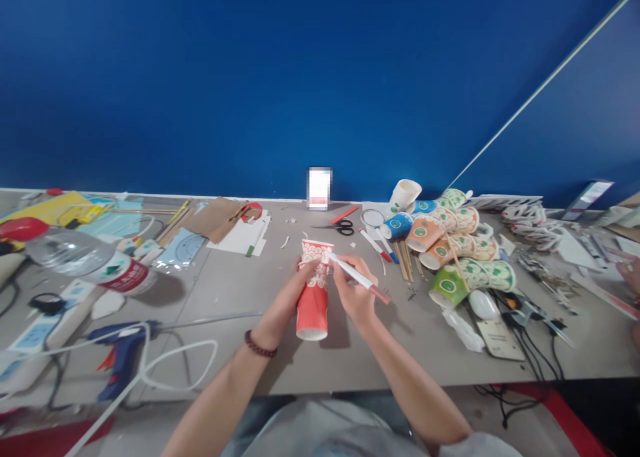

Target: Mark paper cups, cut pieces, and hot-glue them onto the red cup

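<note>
Red paper cup: item [313, 305] over the middle of the worktop [225, 285], patterned end toward the blue wall [280, 90], plain red end toward the wearer; whether one cup or two joined, cannot be told.
Left hand: grip [293, 287] closed around the cup's left side, thumb across the patterned part.
Right hand: grip [356, 297] closed on a white-and-red marker [359, 277], held slantwise, white end directed at the cup's right side, red end outward.
Marker contact: tip at or just beside the patterned part; touching or apart, cannot be confirmed.
Apparent step: working the marker against the cup, judged from the pose.
Cup support: advisable to hold firmly without denting the paper wall, thumb clear of the tip's path.
Marker handling: light, even pressure preferred; better to turn the cup than to twist the wrist.
Steadiness: resting the right hand's edge on the worktop or cup would likely limit wobble.
Surroundings: black scissors [345, 227] beyond the cup; patterned cups [493, 275] to the right; blue glue gun [123, 360] and white cord [197, 385] to the left, cord best kept clear of the forearm.
</note>
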The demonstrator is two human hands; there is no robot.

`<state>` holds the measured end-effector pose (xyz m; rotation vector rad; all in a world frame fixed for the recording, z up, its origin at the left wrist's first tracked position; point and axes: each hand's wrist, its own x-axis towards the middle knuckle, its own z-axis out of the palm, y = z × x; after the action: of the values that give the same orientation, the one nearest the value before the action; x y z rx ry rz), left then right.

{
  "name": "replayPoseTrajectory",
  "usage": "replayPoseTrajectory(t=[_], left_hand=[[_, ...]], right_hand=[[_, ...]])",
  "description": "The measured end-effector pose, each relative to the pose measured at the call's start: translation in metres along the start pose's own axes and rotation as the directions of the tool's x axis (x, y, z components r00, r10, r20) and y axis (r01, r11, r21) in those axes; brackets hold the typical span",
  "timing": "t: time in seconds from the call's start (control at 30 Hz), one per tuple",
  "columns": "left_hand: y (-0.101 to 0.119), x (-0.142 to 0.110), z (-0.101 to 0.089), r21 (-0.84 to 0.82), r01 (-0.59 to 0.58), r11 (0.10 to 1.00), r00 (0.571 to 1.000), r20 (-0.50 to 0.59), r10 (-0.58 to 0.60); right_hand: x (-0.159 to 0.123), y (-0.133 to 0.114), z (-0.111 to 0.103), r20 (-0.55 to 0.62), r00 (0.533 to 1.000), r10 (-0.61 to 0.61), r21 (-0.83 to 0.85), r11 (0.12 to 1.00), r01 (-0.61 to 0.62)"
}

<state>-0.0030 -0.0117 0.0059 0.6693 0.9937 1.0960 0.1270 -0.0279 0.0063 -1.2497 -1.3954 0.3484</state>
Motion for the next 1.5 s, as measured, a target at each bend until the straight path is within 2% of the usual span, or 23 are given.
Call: replayPoseTrajectory(t=[0.3, 0.5, 0.63, 0.77, 0.97, 1.5], left_hand=[[0.002, -0.001, 0.001, -0.015, 0.035, 0.999, 0.999, 0.009, -0.035], [0.001, -0.001, 0.002, -0.004, -0.004, 1.0, 1.0, 0.011, 0.004], [-0.001, -0.001, 0.002, -0.03, -0.011, 0.999, 1.0, 0.0, 0.011], [0.001, -0.002, 0.003, -0.05, 0.042, 0.998, 0.999, 0.003, -0.042], [0.009, -0.007, 0.004, -0.131, 0.269, 0.954, 0.961, 0.096, -0.258], [0.009, -0.006, 0.004, -0.141, 0.306, 0.942, 0.951, 0.088, -0.296]], right_hand=[[-0.001, 0.002, 0.0, 0.008, 0.999, 0.043, 0.021, 0.999, -0.043], [-0.001, 0.0, 0.0, 0.014, 1.0, 0.0, -0.014, 1.0, 0.0], [-0.002, 0.002, 0.0, 0.014, 1.0, 0.019, 0.01, 1.0, -0.019], [-0.003, 0.006, 0.002, 0.026, 0.994, 0.102, 0.1, 0.99, -0.104], [-0.002, 0.009, 0.005, 0.029, 0.985, 0.167, 0.213, 0.962, -0.17], [-0.001, 0.008, 0.003, 0.043, 0.985, 0.167, 0.161, 0.972, -0.172]])
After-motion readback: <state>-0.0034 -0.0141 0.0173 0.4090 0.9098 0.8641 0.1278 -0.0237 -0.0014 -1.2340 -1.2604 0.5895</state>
